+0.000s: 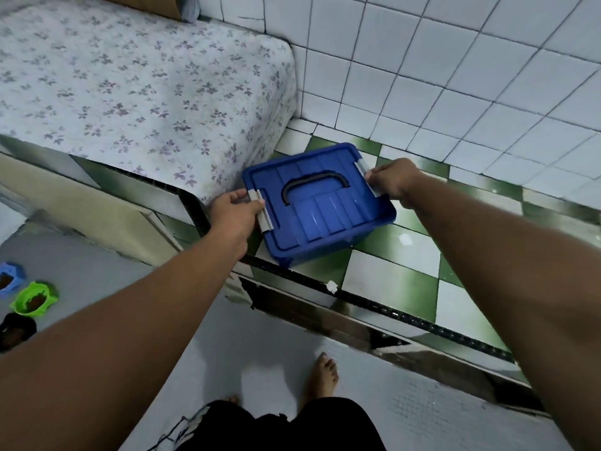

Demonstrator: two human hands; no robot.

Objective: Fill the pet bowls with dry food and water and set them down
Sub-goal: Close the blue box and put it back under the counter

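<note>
**Blue box, a hand at each latch**

Plastic box [325, 219] low over the checked floor [390, 281], just beside the mattress [146, 92]; resting or held just clear, cannot tell. Lid [344, 206] on, handle [313, 183] folded flat. Long axis left to right, a grey latch at each end. Left hand [235, 213] curled on the left latch [264, 213], thumb on top. Right hand [393, 180] pinching the right latch [366, 175]. Both equally near, one per end. Contents hidden, probably dry food. Well apart at far left: blue bowl [11, 276], green bowl [34, 297] and black bowl [16, 330], each with something brown inside. No water visible.
</note>
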